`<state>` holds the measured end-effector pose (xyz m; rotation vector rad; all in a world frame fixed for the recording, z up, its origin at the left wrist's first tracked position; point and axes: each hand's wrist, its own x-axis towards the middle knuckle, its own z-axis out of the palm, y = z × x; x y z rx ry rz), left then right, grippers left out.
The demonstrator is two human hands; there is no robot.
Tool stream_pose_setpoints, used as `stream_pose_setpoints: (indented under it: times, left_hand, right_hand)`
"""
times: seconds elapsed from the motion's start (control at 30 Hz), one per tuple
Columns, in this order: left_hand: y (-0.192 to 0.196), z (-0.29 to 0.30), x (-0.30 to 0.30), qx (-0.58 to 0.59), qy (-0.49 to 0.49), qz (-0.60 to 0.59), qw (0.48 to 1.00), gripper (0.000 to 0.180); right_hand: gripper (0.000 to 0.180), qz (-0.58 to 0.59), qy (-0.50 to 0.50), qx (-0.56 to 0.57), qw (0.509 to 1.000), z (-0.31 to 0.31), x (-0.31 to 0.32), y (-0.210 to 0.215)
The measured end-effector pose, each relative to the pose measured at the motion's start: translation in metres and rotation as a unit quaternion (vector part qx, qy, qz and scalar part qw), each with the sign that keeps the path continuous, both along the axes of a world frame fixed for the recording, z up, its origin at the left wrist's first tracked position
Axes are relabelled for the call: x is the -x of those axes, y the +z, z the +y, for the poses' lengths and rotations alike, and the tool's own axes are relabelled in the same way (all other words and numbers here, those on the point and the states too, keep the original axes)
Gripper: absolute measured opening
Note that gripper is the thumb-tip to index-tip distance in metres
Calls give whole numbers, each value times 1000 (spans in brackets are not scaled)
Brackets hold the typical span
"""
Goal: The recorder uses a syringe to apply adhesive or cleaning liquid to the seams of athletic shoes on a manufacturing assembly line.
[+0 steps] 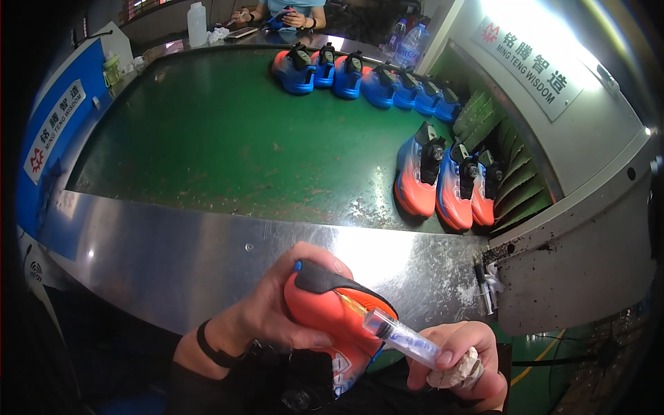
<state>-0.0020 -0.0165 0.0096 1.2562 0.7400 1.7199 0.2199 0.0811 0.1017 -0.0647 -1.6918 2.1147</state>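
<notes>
My left hand (266, 308) is wrapped round an orange-red and blue shoe (312, 301), tilted so that its black and orange sole edge faces up and to the right. In my right hand (477, 346) is a clear syringe (404, 339) with an amber tip. That tip lies at the seam between the shoe's upper and sole; whether it touches cannot be made out. A crumpled whitish wad (456, 373), perhaps tissue, is pressed under the same right fingers. The shoe's lower part is dark and partly lost against my clothes.
A metal ledge (173, 256) borders the green conveyor belt (228, 152). Several blue and orange shoes (347, 77) line its far side; three more (418, 176) stand at right by the flap-curtained machine (588, 138). A pen-like tool (483, 287) lies at the ledge's right end. Opposite, a person (294, 14) handles a shoe.
</notes>
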Motion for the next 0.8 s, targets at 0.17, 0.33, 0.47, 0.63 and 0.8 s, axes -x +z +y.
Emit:
stream_pose_setpoints:
  times: [0.17, 0.33, 0.47, 0.63, 0.8]
  left_hand:
    - [-1, 1, 1, -5, 9, 1, 1000, 72]
    - [-2, -1, 0, 34, 23, -39, 998, 72]
    - [-2, 1, 4, 42, 46, -23, 998, 73]
    - [3, 2, 8, 48, 71, 24, 996, 72]
    - [9, -2, 9, -3, 130, -1, 992, 77]
  right_hand:
    - [56, -11, -14, -11, 1000, 1, -2, 0]
    - [56, -13, -21, -11, 1000, 3, -6, -2]
    - [57, -34, -41, -17, 998, 3, -12, -5]
    - [58, -40, -72, 0, 997, 1, -18, -12]
    - [58, -52, -47, 20, 997, 5, -21, -18]
